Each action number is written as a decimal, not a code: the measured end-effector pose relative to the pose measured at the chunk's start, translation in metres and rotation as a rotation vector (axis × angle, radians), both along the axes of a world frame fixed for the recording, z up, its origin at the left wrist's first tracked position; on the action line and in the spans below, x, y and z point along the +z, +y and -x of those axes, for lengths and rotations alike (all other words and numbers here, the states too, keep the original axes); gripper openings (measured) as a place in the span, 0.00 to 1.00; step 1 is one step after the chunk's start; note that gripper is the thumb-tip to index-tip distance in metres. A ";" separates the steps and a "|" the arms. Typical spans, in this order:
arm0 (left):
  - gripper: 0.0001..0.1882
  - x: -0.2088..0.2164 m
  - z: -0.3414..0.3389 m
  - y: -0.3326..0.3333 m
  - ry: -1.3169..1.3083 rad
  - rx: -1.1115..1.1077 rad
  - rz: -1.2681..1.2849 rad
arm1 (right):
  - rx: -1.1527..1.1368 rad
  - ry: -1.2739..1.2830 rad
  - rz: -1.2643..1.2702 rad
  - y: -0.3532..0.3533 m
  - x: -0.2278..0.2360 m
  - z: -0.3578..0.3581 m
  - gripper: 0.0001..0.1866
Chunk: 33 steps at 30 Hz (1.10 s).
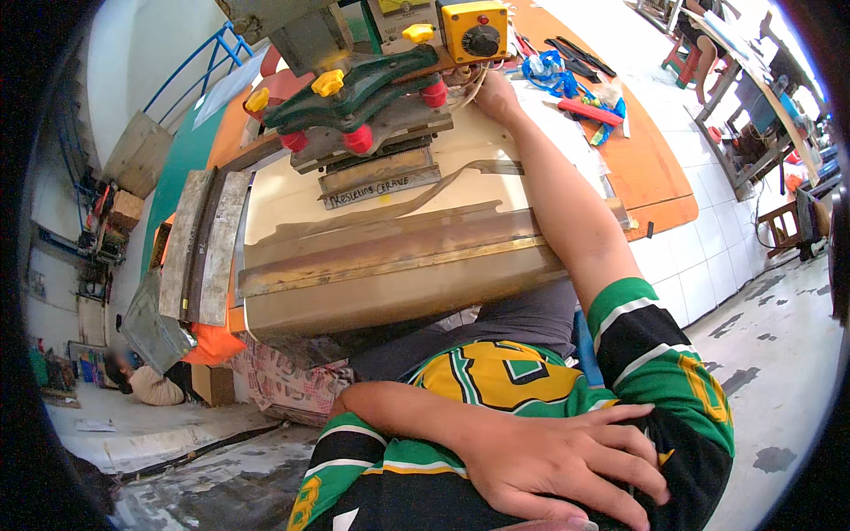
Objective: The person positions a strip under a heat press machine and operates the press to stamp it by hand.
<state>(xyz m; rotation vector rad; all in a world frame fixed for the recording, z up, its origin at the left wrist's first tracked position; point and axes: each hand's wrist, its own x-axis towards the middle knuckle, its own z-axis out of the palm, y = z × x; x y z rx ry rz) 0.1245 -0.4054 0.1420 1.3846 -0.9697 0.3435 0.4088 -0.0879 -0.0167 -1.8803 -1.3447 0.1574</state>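
My left hand (pixel 567 460) lies across my body with its fingers spread, resting on the green and black jersey by my right upper arm. It holds nothing. My right arm stretches forward over the worktable, and my right hand (pixel 498 99) is beside the press head, by some pale wires (pixel 479 88) under a yellow control box (pixel 475 34). Its fingers are mostly hidden. The press has a dark green bracket (pixel 354 99) with yellow knobs (pixel 328 83) and red spacers (pixel 358 139). Below it sits a metal die block (pixel 379 180) with handwriting on its front, above a cream sheet (pixel 301 208).
A brown-covered front edge (pixel 398 257) of the press bed lies before me. Metal bars (pixel 205 248) stand at its left. Blue plastic (pixel 551 74) and a red tool (pixel 591 111) lie on the orange tabletop (pixel 655 168). One person (pixel 155 387) is low at the left; another sits far right.
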 end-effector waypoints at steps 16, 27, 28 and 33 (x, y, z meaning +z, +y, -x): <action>0.18 -0.012 0.006 0.011 0.066 -0.004 0.148 | -0.024 -0.031 -0.065 -0.003 -0.002 -0.001 0.19; 0.13 -0.061 0.037 0.041 0.353 0.357 -0.119 | -0.026 -0.008 -0.100 -0.005 0.003 0.007 0.19; 0.12 -0.066 0.040 0.048 0.360 0.596 -0.287 | -0.032 0.010 -0.119 -0.008 0.004 0.006 0.18; 0.13 -0.096 0.053 0.102 0.406 1.450 -0.796 | -0.079 0.018 -0.115 -0.017 0.009 0.006 0.17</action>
